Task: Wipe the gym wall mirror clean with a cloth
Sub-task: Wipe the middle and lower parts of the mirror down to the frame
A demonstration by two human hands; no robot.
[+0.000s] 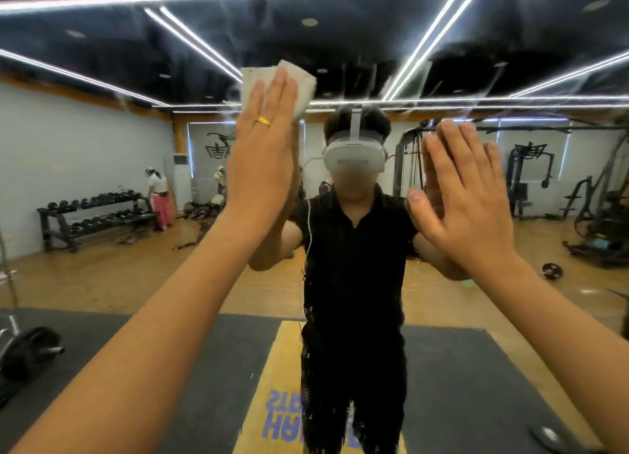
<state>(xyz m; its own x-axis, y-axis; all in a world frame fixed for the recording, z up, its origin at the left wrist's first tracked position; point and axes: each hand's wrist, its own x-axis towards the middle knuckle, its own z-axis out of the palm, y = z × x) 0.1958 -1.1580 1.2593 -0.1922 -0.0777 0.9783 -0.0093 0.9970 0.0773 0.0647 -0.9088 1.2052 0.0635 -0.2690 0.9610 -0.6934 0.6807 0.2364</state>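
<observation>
head | left hand (262, 167) flat on cloth (301, 84), edges protruding | right hand (466, 198) flat on mirror (102, 130)

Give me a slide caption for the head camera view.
Left hand presses a white cloth flat on the gym mirror; right hand rests open beside it.

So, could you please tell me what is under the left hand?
A white cloth, pressed flat to the mirror by the left hand, fingers straight. Its top and right edge stick out past the fingertips; the rest of it, and the glass behind, are covered.
</observation>
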